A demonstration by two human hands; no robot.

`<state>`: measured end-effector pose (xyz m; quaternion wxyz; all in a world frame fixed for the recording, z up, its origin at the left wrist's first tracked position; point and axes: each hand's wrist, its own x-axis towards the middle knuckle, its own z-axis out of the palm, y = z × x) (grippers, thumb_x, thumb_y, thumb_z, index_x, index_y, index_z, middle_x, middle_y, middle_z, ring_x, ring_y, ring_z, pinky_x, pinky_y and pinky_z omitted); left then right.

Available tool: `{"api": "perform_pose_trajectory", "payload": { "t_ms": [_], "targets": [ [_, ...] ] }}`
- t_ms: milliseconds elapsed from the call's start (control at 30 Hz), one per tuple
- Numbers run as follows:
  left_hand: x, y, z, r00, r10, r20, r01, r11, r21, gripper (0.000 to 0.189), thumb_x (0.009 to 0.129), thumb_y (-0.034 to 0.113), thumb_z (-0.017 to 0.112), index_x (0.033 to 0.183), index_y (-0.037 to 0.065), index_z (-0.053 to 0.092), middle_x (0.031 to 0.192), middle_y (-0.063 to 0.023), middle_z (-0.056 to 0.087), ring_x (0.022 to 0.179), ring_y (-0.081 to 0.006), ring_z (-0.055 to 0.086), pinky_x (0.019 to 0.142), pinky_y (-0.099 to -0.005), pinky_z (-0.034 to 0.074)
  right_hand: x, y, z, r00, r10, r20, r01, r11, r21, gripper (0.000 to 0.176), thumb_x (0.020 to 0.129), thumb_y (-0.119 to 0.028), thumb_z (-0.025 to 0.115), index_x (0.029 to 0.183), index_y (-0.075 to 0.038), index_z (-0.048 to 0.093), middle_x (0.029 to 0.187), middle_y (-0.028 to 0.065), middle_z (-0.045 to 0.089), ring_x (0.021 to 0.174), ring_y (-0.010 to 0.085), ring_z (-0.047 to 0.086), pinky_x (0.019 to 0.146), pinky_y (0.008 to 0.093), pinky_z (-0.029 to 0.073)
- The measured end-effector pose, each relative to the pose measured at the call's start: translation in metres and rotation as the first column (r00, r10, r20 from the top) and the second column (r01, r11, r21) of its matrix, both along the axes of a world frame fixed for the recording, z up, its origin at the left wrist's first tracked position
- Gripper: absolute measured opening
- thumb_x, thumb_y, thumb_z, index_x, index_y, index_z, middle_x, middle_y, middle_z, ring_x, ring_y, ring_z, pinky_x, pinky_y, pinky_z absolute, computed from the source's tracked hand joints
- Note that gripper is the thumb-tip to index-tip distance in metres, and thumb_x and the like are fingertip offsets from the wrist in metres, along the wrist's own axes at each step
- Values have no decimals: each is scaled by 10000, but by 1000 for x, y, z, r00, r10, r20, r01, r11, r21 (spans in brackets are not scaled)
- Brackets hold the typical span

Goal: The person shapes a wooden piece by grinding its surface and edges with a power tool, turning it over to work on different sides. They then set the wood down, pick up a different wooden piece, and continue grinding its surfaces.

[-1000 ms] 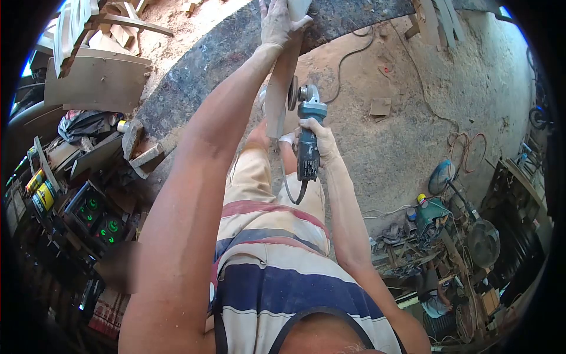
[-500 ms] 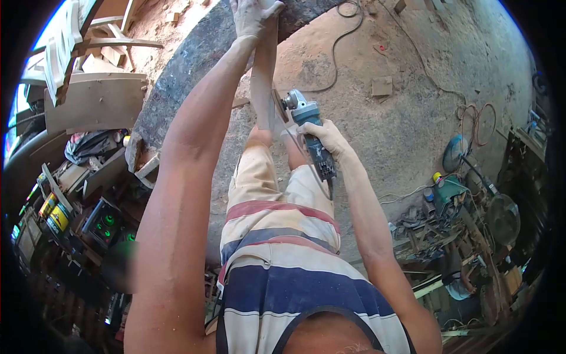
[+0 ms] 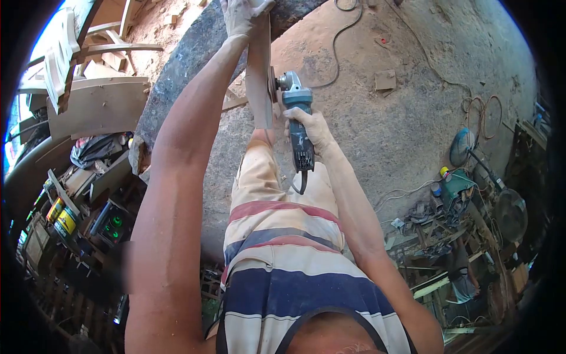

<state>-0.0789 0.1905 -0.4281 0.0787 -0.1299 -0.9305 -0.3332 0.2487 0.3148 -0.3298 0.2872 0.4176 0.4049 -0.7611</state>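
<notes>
In the head view my right hand (image 3: 311, 127) is wrapped round the body of a teal and black angle grinder (image 3: 296, 106). The grinder's disc (image 3: 272, 84) stands on edge at the right side of a long wooden piece (image 3: 258, 82); whether it touches the wood is hard to tell. My left hand (image 3: 244, 17) rests over the far end of that piece, thumb stretched out to the right and the other fingers partly cut off by the top edge. The wooden piece reaches from the dark table edge down towards my knee.
A dark stone-like slab (image 3: 194, 53) curves across the upper left. Curved wooden parts (image 3: 97, 106) lie at the left. A cord (image 3: 337, 50) runs over the dusty floor (image 3: 354, 135) near a small wood block (image 3: 385, 80). At the right stands a fan (image 3: 510, 216) by scraps.
The grinder and my right hand have moved left and slightly up, and the grinder is now more upright. My left hand and the wooden piece have shifted slightly left.
</notes>
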Motion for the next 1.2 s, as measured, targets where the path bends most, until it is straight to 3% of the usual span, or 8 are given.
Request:
{"api": "perform_pose_trajectory", "payload": {
  "t_ms": [267,400,600,700,833,1200],
  "targets": [
    [2,4,6,1000,1,9,-1,999,49,1125,781,424,908,1675,-43,412,1707,-283,479,1657,-404,353,1394,-557,154,5,14,18,996,85,27,-86,996,16,385,873,-309,891,1057,-20,715,777,58,695,609,169,700,562,322,575],
    [3,0,11,1000,11,6,-12,999,43,1120,787,441,896,1676,-39,414,1713,-274,476,1665,-399,343,1395,-560,145,8,18,14,996,85,2,-85,995,-50,423,861,-281,899,1121,-9,707,812,61,705,632,167,691,615,323,588],
    [0,4,11,1000,19,6,-19,999,32,1123,788,453,897,1676,-37,416,1712,-270,479,1661,-398,350,1394,-560,153,10,32,14,987,161,7,-161,987,11,363,894,-275,871,1093,-11,722,829,69,723,634,158,678,616,305,568],
    [0,4,11,1000,14,-1,-14,1000,26,1124,788,459,897,1676,-36,417,1711,-268,480,1659,-397,353,1393,-560,157,2,39,25,990,138,14,-137,988,-76,338,902,-305,868,1036,-23,737,812,64,723,629,158,683,611,299,563],
    [1,4,8,1000,19,-2,-19,1000,23,1126,789,467,898,1676,-35,419,1711,-266,482,1656,-397,357,1392,-560,162,-6,23,6,997,71,8,-71,997,-10,329,905,-329,873,992,-39,747,798,54,728,628,155,702,602,301,567],
    [-1,6,7,999,38,-10,-37,999,28,1132,790,489,899,1676,-31,423,1709,-258,487,1648,-396,370,1389,-560,177,14,27,-7,978,209,-4,-208,976,61,402,891,-338,862,1058,5,737,827,68,736,657,159,716,615,326,593]
  ]
}}
